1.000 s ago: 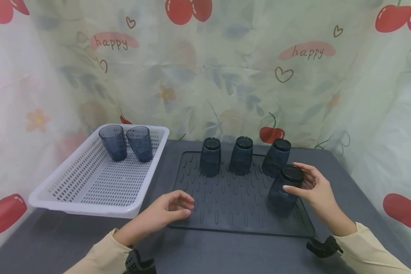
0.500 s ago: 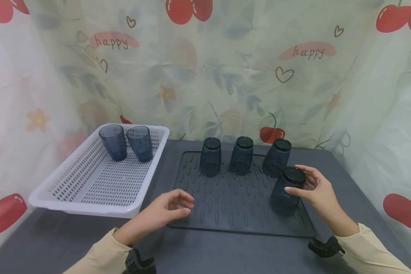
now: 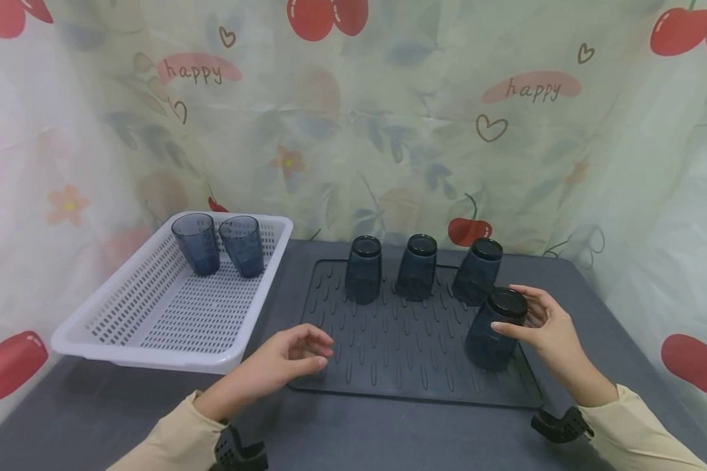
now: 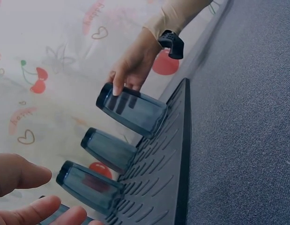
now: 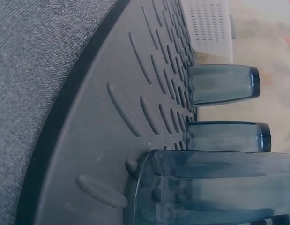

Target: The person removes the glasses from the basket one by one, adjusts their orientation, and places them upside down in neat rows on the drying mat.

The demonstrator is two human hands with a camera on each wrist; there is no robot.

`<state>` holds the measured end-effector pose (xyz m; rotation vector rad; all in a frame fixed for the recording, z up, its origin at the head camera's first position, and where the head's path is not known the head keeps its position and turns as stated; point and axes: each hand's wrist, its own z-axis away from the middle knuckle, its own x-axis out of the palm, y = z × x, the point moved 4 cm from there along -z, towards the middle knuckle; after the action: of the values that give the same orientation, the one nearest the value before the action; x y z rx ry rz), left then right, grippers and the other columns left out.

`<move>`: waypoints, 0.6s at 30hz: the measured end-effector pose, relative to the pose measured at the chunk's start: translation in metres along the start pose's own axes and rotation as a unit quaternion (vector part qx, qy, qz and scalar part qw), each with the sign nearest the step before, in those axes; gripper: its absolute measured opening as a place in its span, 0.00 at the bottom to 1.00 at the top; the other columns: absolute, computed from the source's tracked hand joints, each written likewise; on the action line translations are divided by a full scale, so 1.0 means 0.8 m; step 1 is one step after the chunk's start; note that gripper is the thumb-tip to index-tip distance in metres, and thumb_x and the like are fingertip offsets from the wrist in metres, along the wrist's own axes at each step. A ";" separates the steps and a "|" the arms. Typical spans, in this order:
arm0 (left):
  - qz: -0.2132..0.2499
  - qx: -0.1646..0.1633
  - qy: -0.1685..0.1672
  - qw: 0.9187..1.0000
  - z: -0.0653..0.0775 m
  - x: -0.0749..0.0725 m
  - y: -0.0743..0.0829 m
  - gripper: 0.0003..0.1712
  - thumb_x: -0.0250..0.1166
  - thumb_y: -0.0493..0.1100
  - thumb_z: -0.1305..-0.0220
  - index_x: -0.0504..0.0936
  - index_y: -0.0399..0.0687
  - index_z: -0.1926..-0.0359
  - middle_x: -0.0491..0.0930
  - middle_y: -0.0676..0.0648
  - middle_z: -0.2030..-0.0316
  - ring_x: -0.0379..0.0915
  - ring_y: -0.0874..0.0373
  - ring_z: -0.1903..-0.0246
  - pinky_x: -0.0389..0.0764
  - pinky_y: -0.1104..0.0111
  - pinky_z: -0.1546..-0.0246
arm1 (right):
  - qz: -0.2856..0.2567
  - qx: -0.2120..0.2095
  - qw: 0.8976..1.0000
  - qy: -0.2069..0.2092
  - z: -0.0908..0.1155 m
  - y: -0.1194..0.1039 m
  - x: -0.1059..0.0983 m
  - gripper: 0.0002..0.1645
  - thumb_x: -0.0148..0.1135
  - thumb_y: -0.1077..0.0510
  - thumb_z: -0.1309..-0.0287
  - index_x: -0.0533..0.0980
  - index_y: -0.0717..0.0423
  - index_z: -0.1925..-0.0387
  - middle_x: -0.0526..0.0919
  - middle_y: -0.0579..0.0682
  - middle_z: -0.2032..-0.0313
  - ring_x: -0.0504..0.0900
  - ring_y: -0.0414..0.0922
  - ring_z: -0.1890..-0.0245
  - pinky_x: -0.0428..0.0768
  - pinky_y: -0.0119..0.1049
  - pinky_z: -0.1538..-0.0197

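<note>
My right hand grips an upside-down blue-grey glass near its base, thumb on the near side and fingers on the far side. This glass stands mouth down at the right part of the dark ridged drying mat; in the right wrist view its rim is right at the mat's ridges. My left hand hovers over the mat's left front edge with loosely bent fingers, holding nothing. Behind the gripped glass, a row of three more upturned glasses crosses the mat's back: left glass, middle glass, right glass.
On the left stands a white perforated basket. Inside, near its back, are two glasses with mouths up, a left glass and a right glass. The grey tabletop extends in front of the mat. A printed curtain hangs behind.
The gripped glass has shifted slightly right and toward the front, along with my right hand. My left hand has stayed almost in place, and the other glasses have not moved.
</note>
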<state>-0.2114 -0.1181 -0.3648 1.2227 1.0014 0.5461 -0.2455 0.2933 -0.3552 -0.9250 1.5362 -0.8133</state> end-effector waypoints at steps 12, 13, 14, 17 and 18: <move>0.004 -0.005 -0.003 1.000 0.000 0.001 0.000 0.22 0.62 0.43 0.33 0.73 0.36 0.43 0.78 0.35 0.49 0.77 0.53 0.53 0.78 0.65 0.54 | -0.011 -0.011 1.000 0.002 0.001 0.004 -0.001 0.41 0.73 0.55 0.48 0.64 0.41 0.35 0.70 0.24 0.49 0.68 0.19 0.49 0.70 0.14 0.53; 0.004 -0.005 -0.003 1.000 0.000 0.001 0.000 0.22 0.62 0.43 0.33 0.72 0.35 0.43 0.78 0.35 0.49 0.77 0.53 0.53 0.78 0.65 0.54 | -0.010 -0.012 1.000 0.002 0.002 0.005 -0.001 0.41 0.73 0.56 0.48 0.64 0.41 0.36 0.70 0.24 0.49 0.68 0.19 0.49 0.70 0.14 0.53; 0.004 -0.005 -0.004 1.000 0.000 0.001 0.000 0.22 0.62 0.43 0.33 0.72 0.35 0.43 0.78 0.35 0.49 0.77 0.53 0.53 0.78 0.65 0.54 | -0.009 -0.013 1.000 0.002 0.001 0.005 -0.001 0.41 0.73 0.56 0.48 0.63 0.41 0.36 0.70 0.25 0.49 0.68 0.19 0.49 0.69 0.14 0.53; 0.005 -0.004 -0.006 1.000 0.000 0.001 0.000 0.22 0.62 0.43 0.33 0.72 0.36 0.43 0.78 0.35 0.49 0.77 0.53 0.53 0.78 0.64 0.54 | -0.003 -0.014 1.000 0.002 0.001 0.007 0.000 0.41 0.73 0.57 0.49 0.63 0.40 0.36 0.71 0.25 0.51 0.69 0.20 0.49 0.68 0.13 0.53; 0.005 -0.003 -0.006 1.000 0.000 0.001 0.000 0.22 0.62 0.43 0.33 0.73 0.36 0.43 0.78 0.35 0.49 0.77 0.53 0.53 0.78 0.64 0.54 | -0.001 -0.014 1.000 0.003 0.001 0.008 0.000 0.42 0.73 0.57 0.49 0.62 0.41 0.35 0.71 0.25 0.51 0.69 0.20 0.50 0.68 0.14 0.53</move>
<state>-0.2107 -0.1172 -0.3652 1.2240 0.9826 0.5480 -0.2456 0.2958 -0.3609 -0.9461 1.5552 -0.7974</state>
